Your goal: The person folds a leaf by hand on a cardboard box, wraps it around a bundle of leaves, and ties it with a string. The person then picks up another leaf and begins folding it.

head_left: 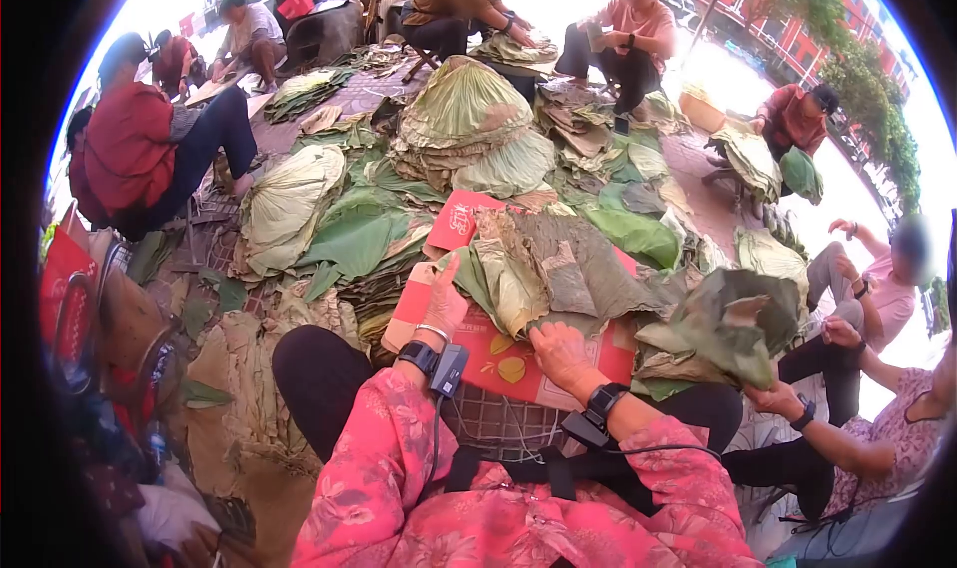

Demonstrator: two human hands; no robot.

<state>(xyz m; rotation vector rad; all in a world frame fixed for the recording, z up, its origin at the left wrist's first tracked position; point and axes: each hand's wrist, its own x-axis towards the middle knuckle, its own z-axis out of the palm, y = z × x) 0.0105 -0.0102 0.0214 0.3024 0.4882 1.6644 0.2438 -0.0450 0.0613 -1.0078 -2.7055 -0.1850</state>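
A dried lotus leaf (523, 279), folded and brownish green, lies in front of me over a red printed cardboard sheet (478, 354). At its left edge is my left hand (445, 304), one finger stretched upward and the others closed at the leaf, partly hidden. My right hand (564, 356) pinches the leaf's lower edge, knuckles up. Both wrists carry strapped devices. To the right, a co-worker's hand (776, 398) holds another large, crumpled lotus leaf (723, 324) that reaches close to the cardboard.
A tall mound of stacked lotus leaves (464, 119) stands ahead, with a pale leaf pile (291, 204) to its left. Flattened brown leaves (244, 388) cover the ground at left. Several people sit around the heap, including a person in red (135, 154). A basket (701, 111) stands farther back.
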